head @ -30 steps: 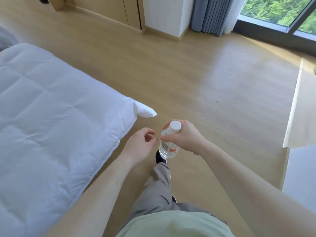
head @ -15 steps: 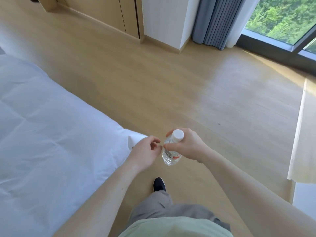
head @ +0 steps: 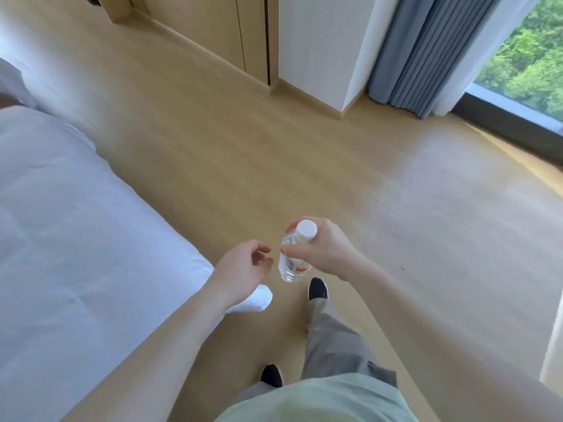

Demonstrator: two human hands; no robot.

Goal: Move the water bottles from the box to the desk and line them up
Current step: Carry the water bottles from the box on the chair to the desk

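Note:
My right hand [head: 323, 249] grips a small clear water bottle [head: 292, 266] near its neck, holding it upright over the wooden floor. The bottle has a white cap [head: 306, 229] and a red and white label. Just left of the bottle, my left hand [head: 243, 269] hangs with loosely curled fingers that hold nothing and do not touch the bottle. Neither the box nor the desk top shows plainly in this view.
A bed with a white duvet [head: 76, 239] fills the left side. Wooden floor [head: 335, 166] stretches ahead to wooden wardrobe doors [head: 219, 35], a white wall corner, grey curtains [head: 408, 50] and a window. A pale furniture edge [head: 556, 345] shows at the right border. My feet are below the hands.
The view has turned and moved along the bed's corner toward the wardrobe. My left hand has drawn slightly away from the bottle. My right hand keeps its hold on the bottle.

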